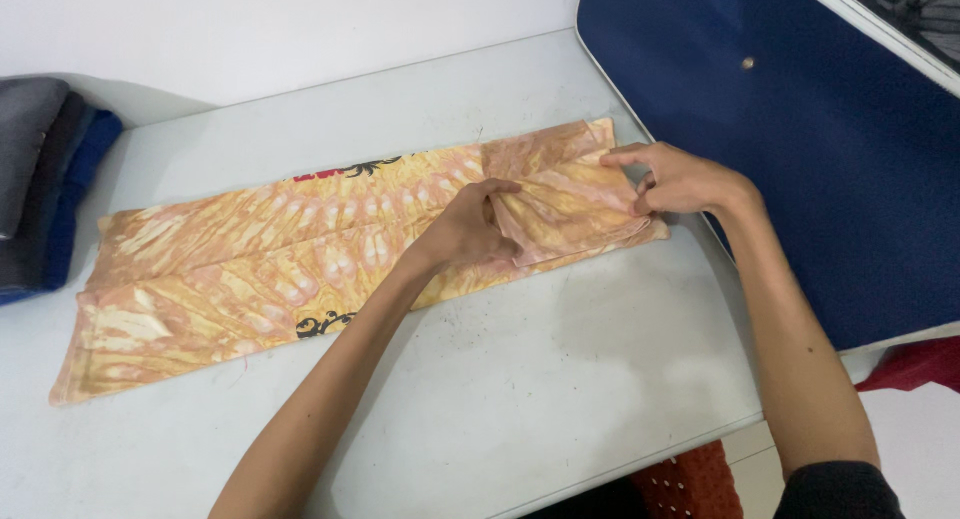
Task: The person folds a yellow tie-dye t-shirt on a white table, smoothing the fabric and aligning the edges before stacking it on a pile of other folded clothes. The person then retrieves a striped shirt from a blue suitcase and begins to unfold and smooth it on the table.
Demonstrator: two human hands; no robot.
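On white table (520, 399), hands (470, 229) (680, 179) pinch orange cloth (250, 269).

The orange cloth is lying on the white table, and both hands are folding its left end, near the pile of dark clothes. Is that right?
Not quite. In the head view, the left hand and right hand pinch the orange cloth at its right end, beside the blue panel. The dark clothes sit far off. It does lie on the white table.

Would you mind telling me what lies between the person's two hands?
In the head view, only a folded end of the orange patterned cloth spans between left hand and right hand.
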